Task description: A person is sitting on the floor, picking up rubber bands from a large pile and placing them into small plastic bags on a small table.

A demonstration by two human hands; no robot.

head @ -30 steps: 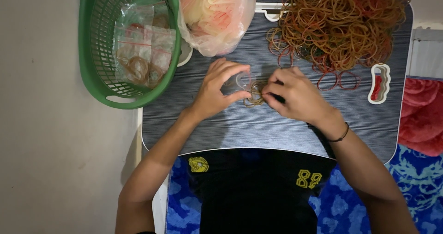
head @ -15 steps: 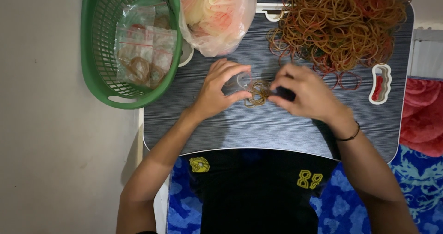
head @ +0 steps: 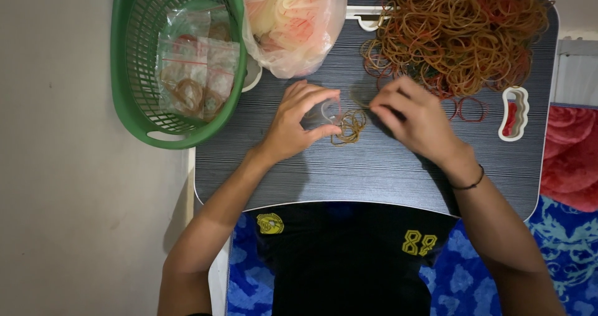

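I'm watching the left hand (head: 298, 124) curling thumb and fingers round a small clear bag (head: 322, 111), pinched on its mouth, I judge. A small bunch of rubber bands (head: 349, 126) is lying on the grey table (head: 374, 172), touching that bag's opening. The right hand (head: 416, 118) is hovering just beside the bunch, fingers (head: 385, 101) drawn together; whether they're nipping a band I cannot tell.

To do this well, I'd be keeping the bag mouth held wide and feeding the bunch in as one clump so no bands spill.

Packages: a big pile of loose bands (head: 458, 32) is sitting at the table's far right; a crumpled translucent plastic sack (head: 293, 23) with reddish contents is at far centre. A green basket (head: 134, 98) off the left edge is holding filled clear packets (head: 196, 73) with red strips. Labels are too small to tell.
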